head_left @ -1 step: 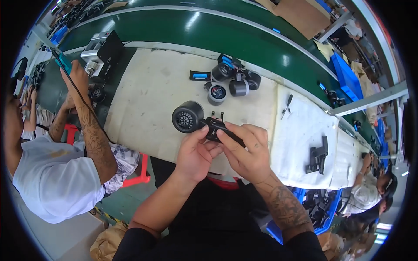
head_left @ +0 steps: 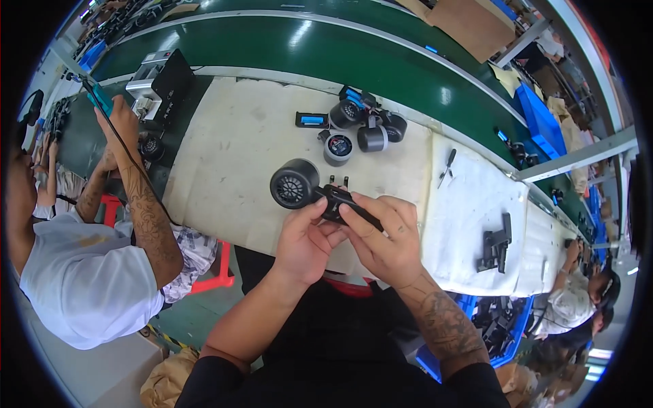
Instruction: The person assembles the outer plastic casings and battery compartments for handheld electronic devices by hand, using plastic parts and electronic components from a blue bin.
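The left hand [head_left: 304, 248] and right hand [head_left: 390, 243] were over the near edge of a bench [head_left: 228, 146] topped with off-white sheeting. Between them they held a black, plastic-looking device [head_left: 294, 183] with a round, slotted head, left fingertips at its neck, right fingers along its handle. Hardly anything had shifted since the preceding picture; the same hold continued. Fingers hid much of the handle; whether two slim black prongs [head_left: 346, 181] just beyond were attached was unclear.
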The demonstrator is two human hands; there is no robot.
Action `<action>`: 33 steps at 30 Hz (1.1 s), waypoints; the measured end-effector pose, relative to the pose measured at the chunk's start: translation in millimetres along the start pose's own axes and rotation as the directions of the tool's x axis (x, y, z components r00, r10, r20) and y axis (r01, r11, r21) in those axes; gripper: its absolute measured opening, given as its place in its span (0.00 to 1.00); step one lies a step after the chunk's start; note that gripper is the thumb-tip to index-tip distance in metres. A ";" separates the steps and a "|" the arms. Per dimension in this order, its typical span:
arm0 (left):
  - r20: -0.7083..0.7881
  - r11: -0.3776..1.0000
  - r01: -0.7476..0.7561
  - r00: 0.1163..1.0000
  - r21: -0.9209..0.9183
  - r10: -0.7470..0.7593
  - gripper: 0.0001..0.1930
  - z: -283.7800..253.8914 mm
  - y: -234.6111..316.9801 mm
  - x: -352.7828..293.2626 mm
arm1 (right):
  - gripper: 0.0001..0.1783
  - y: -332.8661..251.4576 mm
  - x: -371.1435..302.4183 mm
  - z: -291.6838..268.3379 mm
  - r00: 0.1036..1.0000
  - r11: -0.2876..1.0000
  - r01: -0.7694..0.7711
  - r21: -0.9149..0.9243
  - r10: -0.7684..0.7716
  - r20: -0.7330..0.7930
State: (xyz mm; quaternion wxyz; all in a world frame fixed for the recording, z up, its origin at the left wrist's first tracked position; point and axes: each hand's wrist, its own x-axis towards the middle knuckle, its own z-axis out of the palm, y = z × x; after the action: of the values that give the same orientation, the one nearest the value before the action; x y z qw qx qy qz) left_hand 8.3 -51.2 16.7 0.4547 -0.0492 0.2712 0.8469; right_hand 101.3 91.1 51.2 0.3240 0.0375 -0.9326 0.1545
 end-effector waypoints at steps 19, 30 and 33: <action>0.133 0.968 -0.165 0.981 0.191 0.141 0.21 -3.2 13.4 -24.4 | 0.18 1.1 -16.4 -12.4 0.875 0.687 -0.485 0.541 0.379 0.303; -0.049 0.731 -0.152 0.968 0.665 0.247 0.16 -66.3 29.7 -20.8 | 0.13 -2.5 -51.9 14.0 0.778 0.641 -0.599 0.479 0.326 0.537; -0.193 0.182 0.143 0.935 0.973 0.297 0.19 -61.3 81.4 -28.4 | 0.10 34.5 -60.0 1.8 0.752 0.662 -0.643 0.386 0.450 0.481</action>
State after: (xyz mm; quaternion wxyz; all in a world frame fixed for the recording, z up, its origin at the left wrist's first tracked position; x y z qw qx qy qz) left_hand -50.1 -139.0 7.8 0.2817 0.1209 0.8241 0.4764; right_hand 141.5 121.5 3.8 0.0694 -0.1352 -0.8599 0.4873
